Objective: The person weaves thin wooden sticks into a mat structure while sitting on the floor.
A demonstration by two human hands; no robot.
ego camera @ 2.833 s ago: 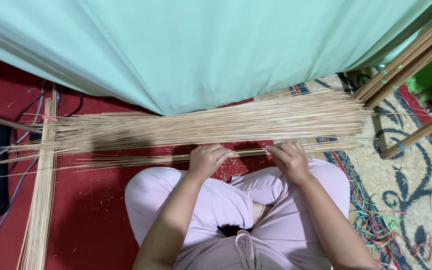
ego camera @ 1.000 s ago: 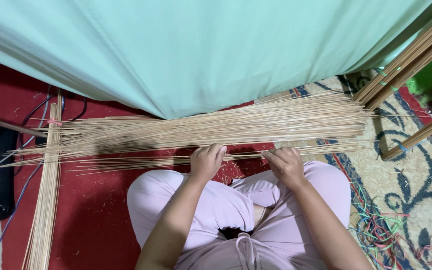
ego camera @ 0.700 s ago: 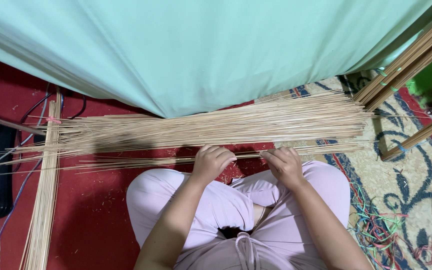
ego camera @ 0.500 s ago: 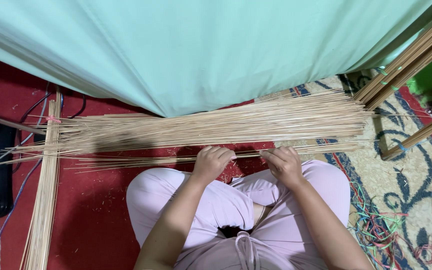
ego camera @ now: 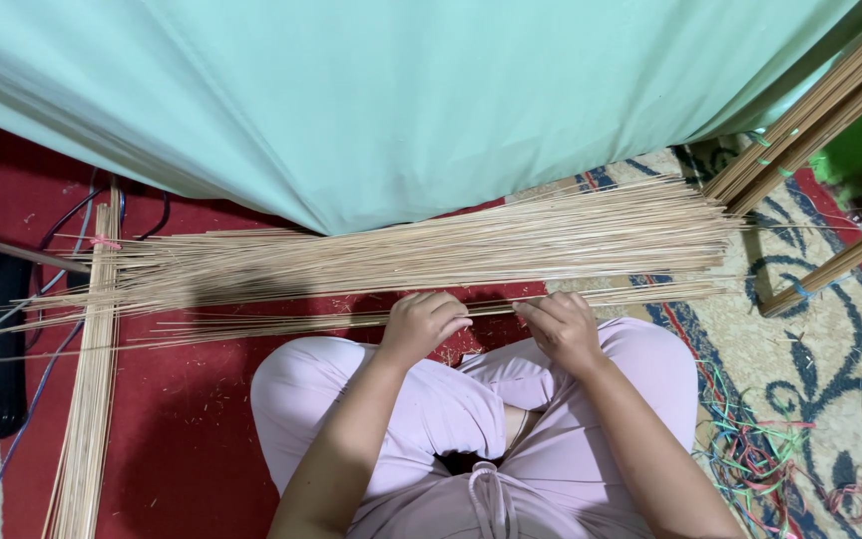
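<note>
Two hands closed on thin sticks [ego camera: 496, 309] | left hand [ego camera: 421, 325] | right hand [ego camera: 563, 327]

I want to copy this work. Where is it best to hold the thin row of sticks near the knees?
Probably mid-length, from above, as the left hand and right hand do: the thin row of sticks lies flat and long on the red mat, so its ends would sag.

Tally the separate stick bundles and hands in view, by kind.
Hands: 2, left hand and right hand, both on the thin sticks in front of the knees.
Stick groups: 4, thin sticks, big pile, left bundle, leaning bundle.
Total: 6
</note>
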